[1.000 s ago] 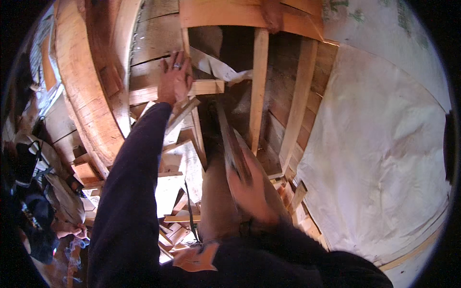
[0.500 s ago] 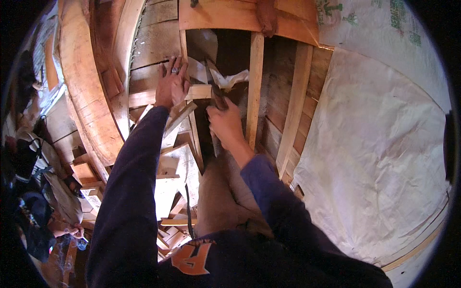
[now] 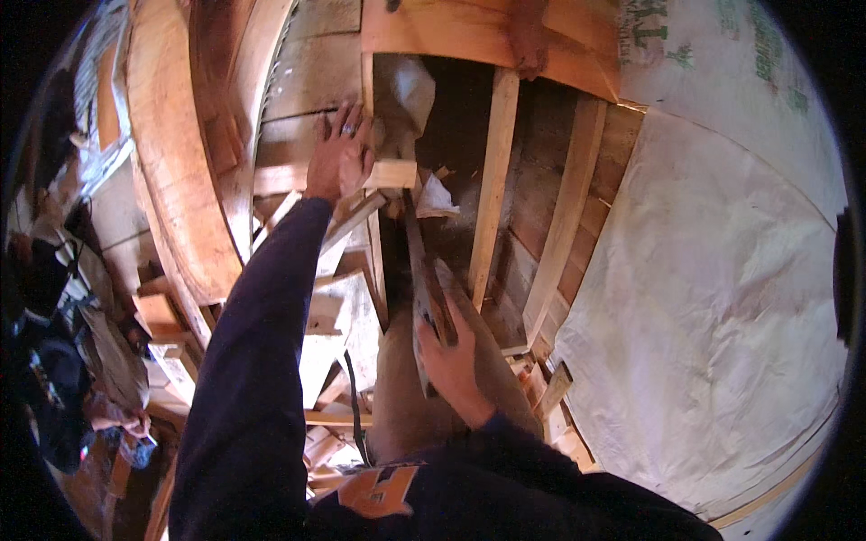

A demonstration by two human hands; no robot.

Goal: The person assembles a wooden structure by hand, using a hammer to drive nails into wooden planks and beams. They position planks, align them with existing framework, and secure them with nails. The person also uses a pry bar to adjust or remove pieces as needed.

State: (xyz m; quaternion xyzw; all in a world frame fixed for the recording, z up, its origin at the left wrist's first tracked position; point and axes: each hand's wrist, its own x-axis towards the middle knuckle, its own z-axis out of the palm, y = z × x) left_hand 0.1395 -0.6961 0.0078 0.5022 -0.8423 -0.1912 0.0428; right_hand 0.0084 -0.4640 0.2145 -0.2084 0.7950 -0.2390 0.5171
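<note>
My left hand [image 3: 341,162], with a ring on one finger, lies fingers outstretched over a pale wooden strip [image 3: 394,173] that runs crosswise. Close to my body, my right hand [image 3: 451,361] is closed around the handle of a handsaw [image 3: 420,257]. The saw's dark, narrow blade points away from me, and its far part meets the strip near the free right end. Whether the teeth are in the wood cannot be made out. Beyond the strip, a scrap of white sheet [image 3: 438,197] hangs in the dark opening.
Upright studs [image 3: 494,180] frame the opening, under an orange-brown board [image 3: 451,32]. Whitish sheeting [image 3: 695,316] covers the right side. A large curved plank [image 3: 176,153] stands at left. Wood offcuts [image 3: 347,307] lie below my left arm. Another person's hand [image 3: 122,419] shows at the lower left.
My right hand has drawn the handsaw back toward my body. The white scrap beyond the strip has shifted and looks smaller. My left hand keeps its place on the wood; the view has moved slightly.
</note>
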